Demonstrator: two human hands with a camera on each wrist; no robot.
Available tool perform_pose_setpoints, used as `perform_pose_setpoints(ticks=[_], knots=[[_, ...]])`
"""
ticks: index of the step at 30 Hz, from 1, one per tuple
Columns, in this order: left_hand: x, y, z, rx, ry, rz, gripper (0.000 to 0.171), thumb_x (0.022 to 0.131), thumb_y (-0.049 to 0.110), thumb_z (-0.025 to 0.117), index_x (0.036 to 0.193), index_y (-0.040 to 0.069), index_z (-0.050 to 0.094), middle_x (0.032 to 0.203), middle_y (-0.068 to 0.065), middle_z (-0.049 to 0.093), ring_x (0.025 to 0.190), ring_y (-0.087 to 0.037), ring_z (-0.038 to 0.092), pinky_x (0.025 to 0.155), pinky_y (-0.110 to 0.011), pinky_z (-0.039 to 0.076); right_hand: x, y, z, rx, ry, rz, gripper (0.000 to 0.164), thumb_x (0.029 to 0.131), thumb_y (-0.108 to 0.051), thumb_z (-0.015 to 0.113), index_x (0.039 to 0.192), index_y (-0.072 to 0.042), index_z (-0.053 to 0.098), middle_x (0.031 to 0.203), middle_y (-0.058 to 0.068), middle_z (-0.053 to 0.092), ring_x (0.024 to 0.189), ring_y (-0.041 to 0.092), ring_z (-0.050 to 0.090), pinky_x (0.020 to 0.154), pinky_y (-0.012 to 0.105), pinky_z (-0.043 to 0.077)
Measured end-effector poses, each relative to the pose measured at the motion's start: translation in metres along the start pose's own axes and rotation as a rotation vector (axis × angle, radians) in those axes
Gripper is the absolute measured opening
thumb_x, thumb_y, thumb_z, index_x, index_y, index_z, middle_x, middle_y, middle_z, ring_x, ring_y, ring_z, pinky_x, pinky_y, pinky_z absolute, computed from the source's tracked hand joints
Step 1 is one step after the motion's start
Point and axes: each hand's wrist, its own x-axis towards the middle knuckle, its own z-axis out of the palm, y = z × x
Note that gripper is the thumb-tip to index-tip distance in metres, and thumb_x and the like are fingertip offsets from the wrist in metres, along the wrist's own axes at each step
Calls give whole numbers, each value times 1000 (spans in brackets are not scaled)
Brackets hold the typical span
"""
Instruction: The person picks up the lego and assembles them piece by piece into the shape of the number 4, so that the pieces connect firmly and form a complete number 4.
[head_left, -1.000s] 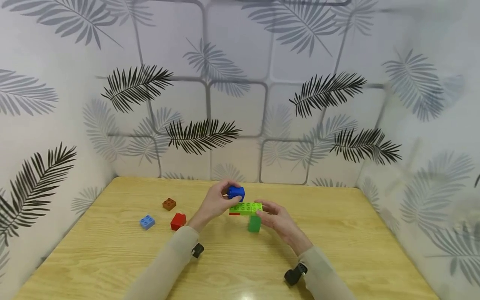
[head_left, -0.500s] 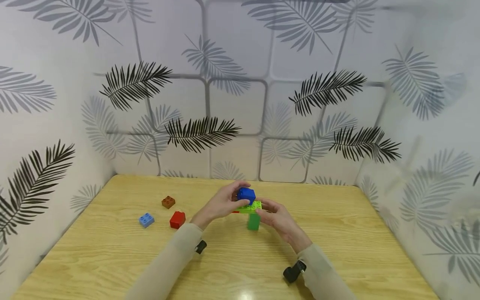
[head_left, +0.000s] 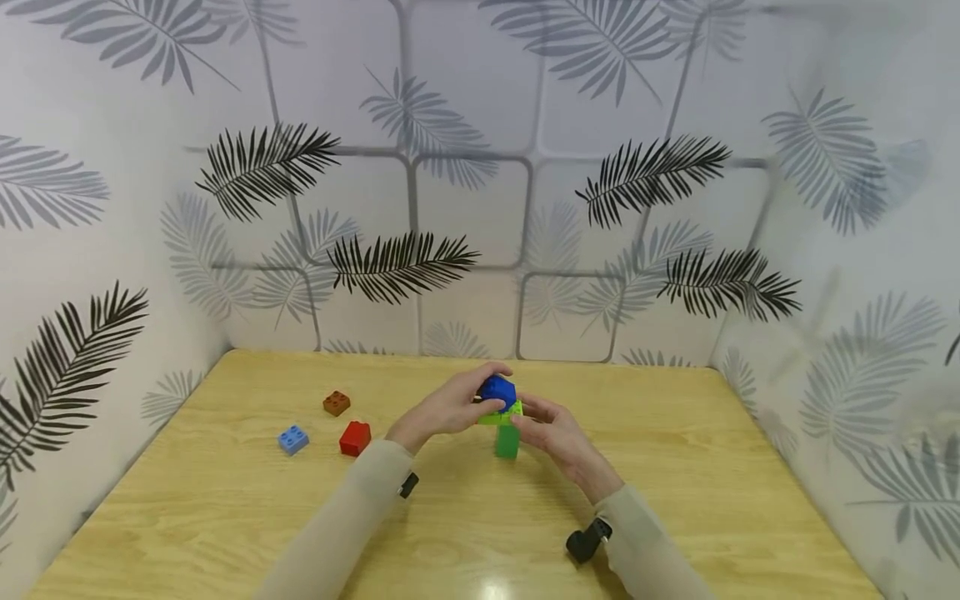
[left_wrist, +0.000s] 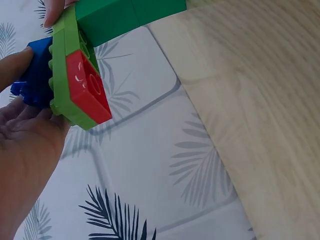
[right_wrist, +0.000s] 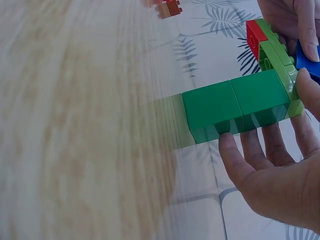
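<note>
Blue brick [head_left: 501, 388] is over the lime beam [left_wrist: 60, 70], pinched by the left hand [head_left: 453, 406]. Green column [head_left: 507, 442] stands under that beam, whose end the right hand [head_left: 558, 435] pinches.

Top block [head_left: 498, 392]: deep blue
Studded bars [left_wrist: 61, 67]: lime green
Underside block [left_wrist: 90, 90]: bright red
Stacked support blocks [right_wrist: 235, 105]: solid darker green
Loose blocks: one brown [head_left: 337, 403], one light blue [head_left: 293, 439], one red [head_left: 355, 438]
Table [head_left: 675, 500]: yellow-tan, wood-grained
Backdrop [head_left: 472, 208]: whitish, patterned with black and grey fronds and grey rounded outlines
Sleeves [head_left: 330, 525]: pale beige
Wrist devices [head_left: 581, 546]: black
</note>
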Motion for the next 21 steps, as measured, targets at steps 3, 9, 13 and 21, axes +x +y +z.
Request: perform_pose_setpoints(ticks=[3, 9, 13, 21], knots=[[4, 3, -2, 47, -8, 17, 40, 100, 15, 56, 138, 10, 44, 135, -15, 55, 122, -27, 56, 100, -43, 49, 2, -1, -1, 2, 5, -4, 56, 95, -26, 66, 146, -13, 48, 143, 16, 51, 120, 23, 59, 107, 44, 44], [9, 6, -3, 81, -11, -12, 42, 100, 21, 57, 139, 12, 45, 136, -13, 55, 124, -26, 55, 102, -42, 47, 6, -5, -2, -3, 8, -4, 55, 95, -25, 66, 146, -14, 48, 142, 16, 51, 123, 25, 57, 108, 44, 43], [8, 8, 0, 98, -4, -9, 50, 100, 23, 58, 146, 14, 44, 143, -12, 51, 127, -28, 53, 104, -44, 46, 5, -6, -2, -1, 9, -1, 56, 95, -25, 66, 146, -13, 47, 144, 17, 49, 125, 26, 56, 108, 45, 43], [5, 4, 17, 164, 35, 30, 57, 100, 24, 58, 152, 16, 38, 131, -15, 56, 107, -23, 59, 91, -37, 51, 0, 0, -2, 40, -25, 13, 56, 96, -20, 64, 148, -10, 44, 146, 19, 46, 125, 22, 56, 109, 44, 42]])
